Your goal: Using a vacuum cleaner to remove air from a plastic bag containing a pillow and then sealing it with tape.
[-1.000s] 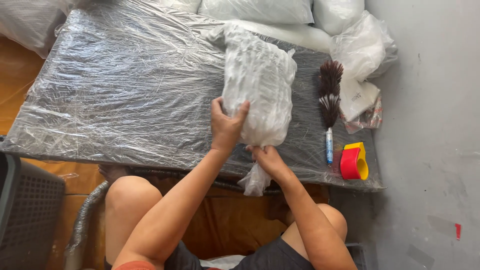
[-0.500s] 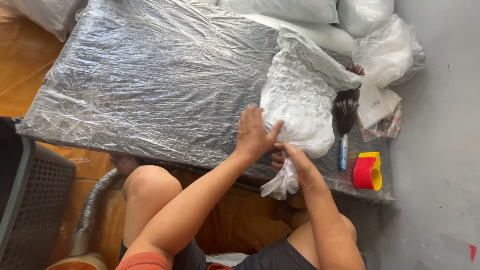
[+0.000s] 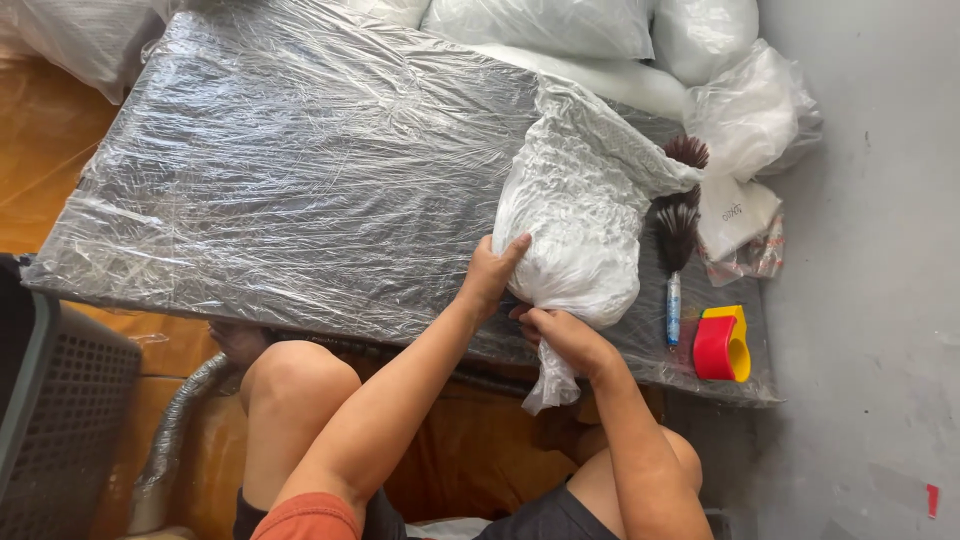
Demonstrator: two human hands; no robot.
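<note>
1. Here, the table (image 3: 300,180), a dark board wrapped in crinkled clear film, fills most of the view; against the frame half a second ago it sits a little further left and lower, with no change in its own lie.
2. White sacks (image 3: 560,25) line the far edge, and a clear bag (image 3: 750,115) lies at the right corner, both as before.
3. A grey basket (image 3: 50,420) stands at lower left, beside a ribbed hose (image 3: 175,440).
4. The bag (image 3: 580,225), white, stuffed and wrinkled, lies on the table's right part near the front edge, its twisted neck hanging over that edge. It has been turned slightly since the earlier frame, so its loose upper corner now reaches toward the brush.
5. The left hand (image 3: 490,275) presses the bag's left flank, fingers spread and curved onto the plastic; earlier it lay higher, on top.
6. The right hand (image 3: 565,335) is clenched about the bag's neck at the table edge, as before.
7. A dark-bristled brush (image 3: 678,235) with a blue handle lies just right of the bag, more exposed than earlier.
8. A red and yellow tape dispenser (image 3: 722,345) sits near the brush handle.
</note>
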